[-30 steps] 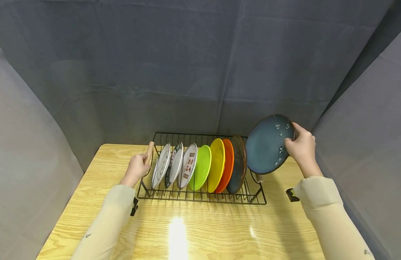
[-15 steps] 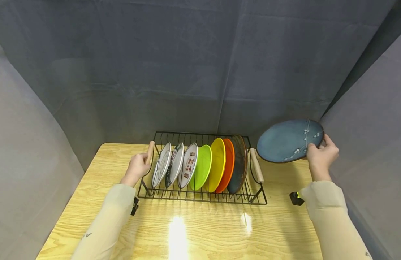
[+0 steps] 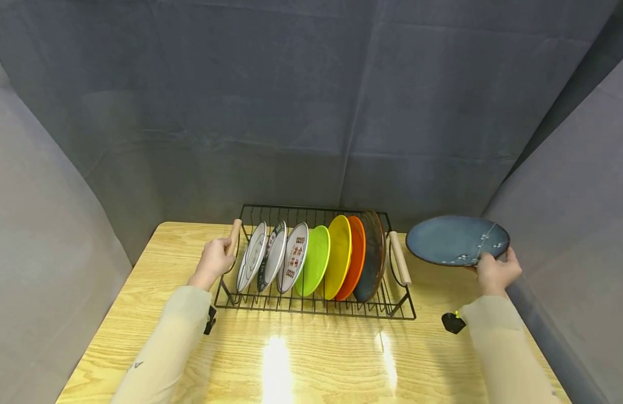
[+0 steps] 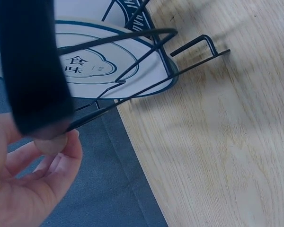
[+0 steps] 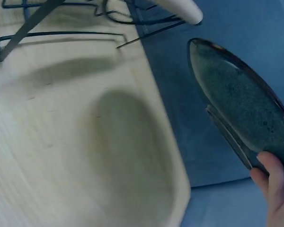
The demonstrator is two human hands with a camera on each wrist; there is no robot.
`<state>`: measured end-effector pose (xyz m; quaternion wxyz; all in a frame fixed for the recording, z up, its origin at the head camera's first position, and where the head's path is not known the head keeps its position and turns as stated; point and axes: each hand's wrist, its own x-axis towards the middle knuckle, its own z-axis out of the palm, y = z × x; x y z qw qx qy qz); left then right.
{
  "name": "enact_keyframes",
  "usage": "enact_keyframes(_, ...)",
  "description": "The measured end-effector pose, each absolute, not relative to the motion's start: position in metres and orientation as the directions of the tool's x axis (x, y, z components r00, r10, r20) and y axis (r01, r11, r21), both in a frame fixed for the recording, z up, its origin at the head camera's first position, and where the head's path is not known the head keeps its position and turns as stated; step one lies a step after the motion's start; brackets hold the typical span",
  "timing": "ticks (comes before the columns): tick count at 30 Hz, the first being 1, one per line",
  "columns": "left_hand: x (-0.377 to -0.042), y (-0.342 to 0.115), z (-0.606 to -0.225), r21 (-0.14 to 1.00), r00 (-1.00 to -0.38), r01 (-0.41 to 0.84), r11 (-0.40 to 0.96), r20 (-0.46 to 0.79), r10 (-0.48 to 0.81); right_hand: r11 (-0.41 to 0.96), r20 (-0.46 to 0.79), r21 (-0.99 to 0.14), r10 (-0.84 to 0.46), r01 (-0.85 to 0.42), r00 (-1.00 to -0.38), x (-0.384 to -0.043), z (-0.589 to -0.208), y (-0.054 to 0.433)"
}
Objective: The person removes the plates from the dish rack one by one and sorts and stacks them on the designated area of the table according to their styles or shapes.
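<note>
A black wire dish rack (image 3: 311, 312) stands on the wooden table with several plates upright in it: white patterned ones at the left, then a green plate (image 3: 313, 261), a yellow plate (image 3: 338, 258), an orange plate (image 3: 355, 258) and a dark plate (image 3: 370, 264). My left hand (image 3: 215, 261) grips the rack's left wooden handle (image 3: 233, 235); in the left wrist view its fingers curl round the handle's end. To the right of the rack, my right hand (image 3: 495, 273) pinches the rim of a blue plate (image 3: 448, 240), held nearly flat above the table. The right wrist view shows this plate's underside.
The rack's right wooden handle (image 3: 400, 258) lies between the dark plate and the blue plate. Grey cloth (image 3: 311, 112) hangs behind the table (image 3: 337, 359) and at both sides, with the right cloth wall close to my right hand.
My right hand has moved the blue plate right, away from the rack, then lowered it. The plate has turned from steeply tilted to nearly level. My left hand has stayed on the handle.
</note>
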<state>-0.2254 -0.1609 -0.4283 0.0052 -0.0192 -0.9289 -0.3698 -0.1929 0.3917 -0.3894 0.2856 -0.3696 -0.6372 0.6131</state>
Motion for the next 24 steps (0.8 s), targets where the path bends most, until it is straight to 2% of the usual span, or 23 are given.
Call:
enact_keyframes(1, -0.226, -0.161, -0.428, 0.686, -0.999, 0.038, 0.726, 0.024, 0.03, -0.04, -0.094, -0.993, 0.82, 0.108, -0.564, -0.193, -0.395, 0.393)
enact_keyframes(2, -0.225, -0.161, -0.428, 0.686, -0.999, 0.038, 0.727, 0.024, 0.029, -0.104, -0.092, -0.995, 0.803, 0.015, -0.589, -0.196, -0.412, 0.405)
enact_keyframes(5, -0.225, -0.16, -0.428, 0.684, -0.999, 0.034, 0.729, 0.022, 0.026, -0.25, -0.171, -0.967, 0.784, -0.052, -0.597, -0.195, -0.426, 0.408)
enact_keyframes(8, -0.225, -0.16, -0.428, 0.684, -0.999, 0.035, 0.729, 0.021, 0.028, -0.352, -0.261, -0.935, 0.768, -0.045, -0.585, -0.191, -0.435, 0.408)
enact_keyframes(9, -0.225, -0.16, -0.428, 0.685, -0.999, 0.036, 0.728, 0.021, 0.03, -0.332, -0.295, -0.943, 0.781, 0.034, -0.55, -0.186, -0.426, 0.397)
enact_keyframes(12, -0.225, -0.16, -0.429, 0.691, -0.999, 0.04, 0.722, 0.024, 0.033, -0.391, -0.346, -0.92, 0.766, 0.034, -0.542, -0.182, -0.432, 0.396)
enact_keyframes(19, -0.225, -0.162, -0.43, 0.695, -0.999, 0.037, 0.718, 0.022, 0.03, -0.537, -0.401, -0.842, 0.695, -0.059, -0.596, -0.178, -0.453, 0.398)
enact_keyframes(24, -0.225, -0.161, -0.43, 0.693, -0.999, 0.044, 0.72, 0.029, 0.033, -0.583, -0.439, -0.811, 0.662, -0.049, -0.608, -0.169, -0.452, 0.389)
